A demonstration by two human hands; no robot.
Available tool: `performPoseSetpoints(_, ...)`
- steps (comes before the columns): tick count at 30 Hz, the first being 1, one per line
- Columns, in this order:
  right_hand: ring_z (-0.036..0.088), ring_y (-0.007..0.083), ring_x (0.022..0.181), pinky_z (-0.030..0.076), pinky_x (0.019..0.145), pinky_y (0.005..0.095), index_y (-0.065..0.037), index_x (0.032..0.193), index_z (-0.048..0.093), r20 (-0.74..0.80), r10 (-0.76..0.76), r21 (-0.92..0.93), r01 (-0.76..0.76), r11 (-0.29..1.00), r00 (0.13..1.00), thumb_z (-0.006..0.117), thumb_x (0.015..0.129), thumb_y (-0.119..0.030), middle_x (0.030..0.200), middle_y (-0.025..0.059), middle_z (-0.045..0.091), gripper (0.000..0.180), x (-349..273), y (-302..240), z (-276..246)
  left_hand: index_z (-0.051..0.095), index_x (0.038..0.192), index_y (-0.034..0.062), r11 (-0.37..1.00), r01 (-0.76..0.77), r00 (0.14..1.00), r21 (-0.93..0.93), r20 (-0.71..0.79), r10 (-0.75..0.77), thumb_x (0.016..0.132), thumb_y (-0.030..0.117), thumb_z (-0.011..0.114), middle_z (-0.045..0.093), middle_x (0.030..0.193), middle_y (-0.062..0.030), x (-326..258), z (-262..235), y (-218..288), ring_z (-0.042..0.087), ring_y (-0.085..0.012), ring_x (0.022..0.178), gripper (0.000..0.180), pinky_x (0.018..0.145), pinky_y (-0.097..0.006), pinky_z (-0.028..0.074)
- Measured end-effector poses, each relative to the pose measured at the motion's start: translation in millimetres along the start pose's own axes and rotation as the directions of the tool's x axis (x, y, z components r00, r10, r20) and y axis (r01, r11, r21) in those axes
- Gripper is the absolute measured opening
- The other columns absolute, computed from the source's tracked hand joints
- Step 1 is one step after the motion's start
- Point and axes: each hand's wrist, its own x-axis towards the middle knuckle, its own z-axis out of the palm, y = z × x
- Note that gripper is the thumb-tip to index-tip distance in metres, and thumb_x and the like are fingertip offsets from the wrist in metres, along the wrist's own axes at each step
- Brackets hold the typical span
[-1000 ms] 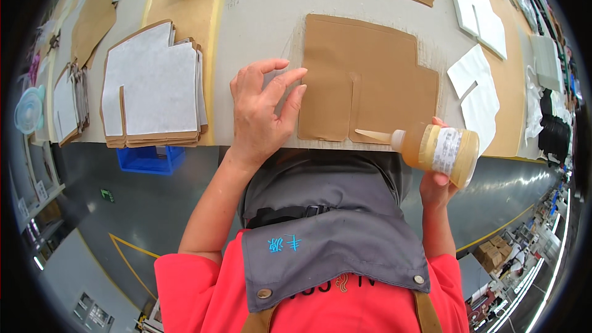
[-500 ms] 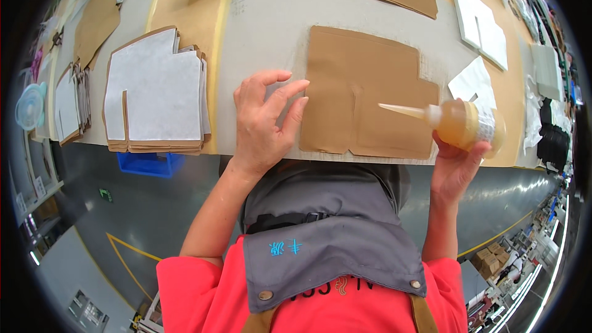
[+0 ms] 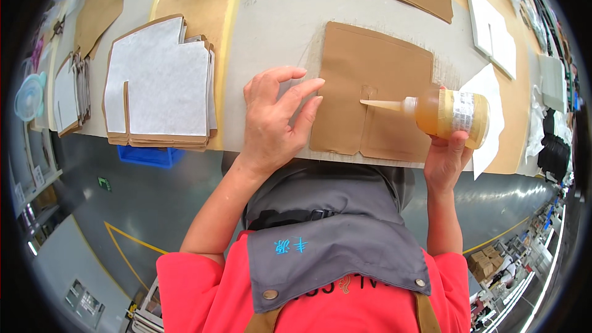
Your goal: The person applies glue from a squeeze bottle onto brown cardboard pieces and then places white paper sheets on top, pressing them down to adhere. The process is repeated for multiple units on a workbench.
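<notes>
Right hand (image 3: 445, 161) grips one amber squeeze bottle of glue (image 3: 447, 114), nozzle tip on the flat brown cardboard cutout (image 3: 370, 95) at the worktop (image 3: 277, 18) front edge. Left hand (image 3: 274, 120), fingers spread, presses on the cutout's left edge. Risk: overhanging edge flexes and the glue line smears. One stack of white-faced cutouts (image 3: 160, 83) lies left, two white sheets (image 3: 490, 31) right.

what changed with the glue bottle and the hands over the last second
The right hand swung the glue bottle from the table edge up and inward, its nozzle now on the brown cardboard piece. The left hand stayed flat at the piece's left edge; the stack of white-faced sheets did not move.
</notes>
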Motion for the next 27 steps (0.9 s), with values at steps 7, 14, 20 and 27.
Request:
performPoseSetpoints(7, 0.050, 0.0313, 0.137, 0.039, 0.114, 0.0450, 0.001, 0.149, 0.038, -0.002, 0.017, 0.012, -0.017, 1.000, 1.000, 0.070, 0.094, -0.050, 0.145, 0.0229, 0.052, 0.082, -21.4, -1.8, -5.0, 0.076, 0.111, 0.0132, 1.000, 0.011, 1.000, 0.009, -0.013, -0.011, 0.085, 0.010, 0.077, 0.063, 0.119, -0.0066, -0.9, 0.4, 0.0, 0.059, -0.0234, 0.104, 0.026, 0.091, -0.037, 0.042)
performPoseSetpoints(14, 0.053, 0.0333, 0.134, 0.041, 0.114, 0.0467, 0.002, 0.149, 0.037, 0.017, 0.032, -0.034, -0.031, 0.999, 0.999, 0.075, 0.088, -0.055, 0.143, 0.0253, 0.053, 0.091, -40.2, -3.5, -10.8, 0.076, 0.111, 0.0136, 1.000, -0.014, 0.999, 0.022, -0.032, 0.015, 0.085, 0.011, 0.076, 0.063, 0.119, -0.0065, -1.9, 1.3, -1.5, 0.058, -0.0231, 0.103, 0.026, 0.091, -0.036, 0.043)
performPoseSetpoints(20, 0.054, 0.0340, 0.133, 0.043, 0.112, 0.0482, 0.002, 0.148, 0.038, -0.001, 0.052, -0.039, -0.052, 0.998, 0.999, 0.078, 0.083, -0.059, 0.143, 0.0256, 0.053, 0.097, -48.7, -4.9, -2.6, 0.076, 0.110, 0.0133, 0.999, -0.021, 0.999, 0.026, -0.047, 0.022, 0.086, 0.011, 0.076, 0.064, 0.118, -0.0065, -2.4, 0.2, -0.9, 0.058, -0.0235, 0.104, 0.024, 0.091, -0.036, 0.043)
performPoseSetpoints(27, 0.050, 0.0338, 0.136, 0.042, 0.113, 0.0482, -0.003, 0.151, 0.034, 0.086, -0.026, -0.017, 0.028, 0.999, 0.996, 0.074, 0.086, -0.060, 0.147, 0.0249, 0.050, 0.095, -48.7, 8.8, 26.8, 0.075, 0.110, 0.0142, 1.000, 0.000, 0.997, -0.028, -0.071, -0.002, 0.086, 0.011, 0.075, 0.062, 0.117, -0.0064, -2.4, 2.8, -2.5, 0.058, -0.0244, 0.106, 0.024, 0.095, -0.039, 0.041)
